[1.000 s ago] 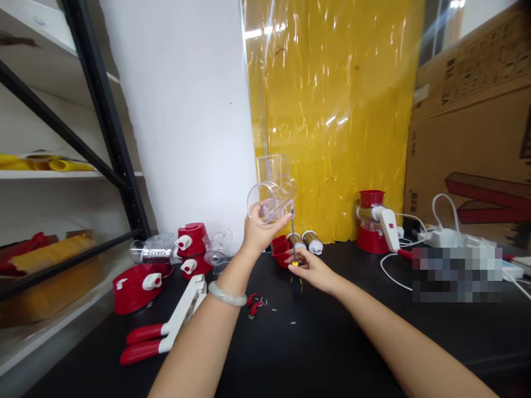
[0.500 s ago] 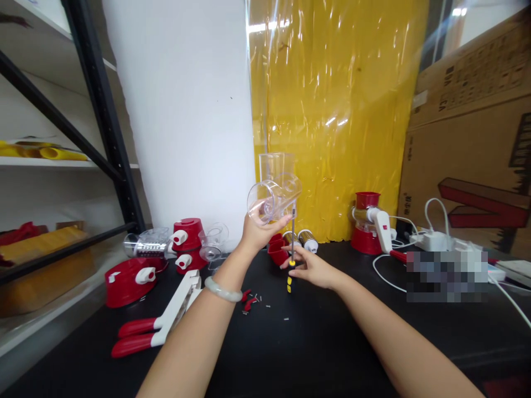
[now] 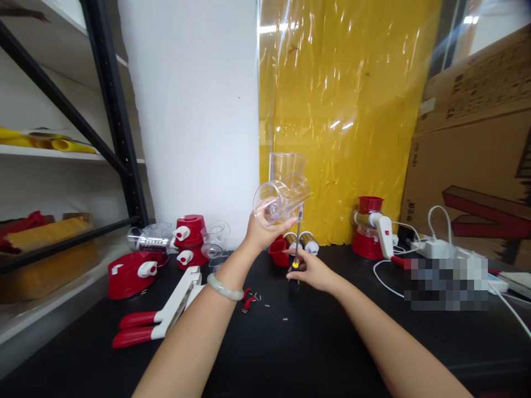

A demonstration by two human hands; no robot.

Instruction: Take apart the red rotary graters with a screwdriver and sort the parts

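My left hand point(image 3: 263, 226) has its fingers clamped on the clear plastic housing point(image 3: 290, 193), holding it up over the table point(image 3: 265, 354); my right hand point(image 3: 314, 271) has its fingers closed round the screwdriver point(image 3: 297, 237), near its yellow collar, the tip up at the housing's underside, though whether it is seated I cannot tell; half a second ago the shaft stood nearly straight and yellow patches showed on the grip, whereas now it leans slightly and the grip looks mostly dark; the housing remains in my left hand; on the black tabletop lie small red pieces point(image 3: 249, 302) and a loose screw point(image 3: 285, 319); beyond hang yellow plastic sheeting point(image 3: 352, 110), with a shelf rack point(image 3: 108, 94) left and a cardboard box point(image 3: 468, 160) right.
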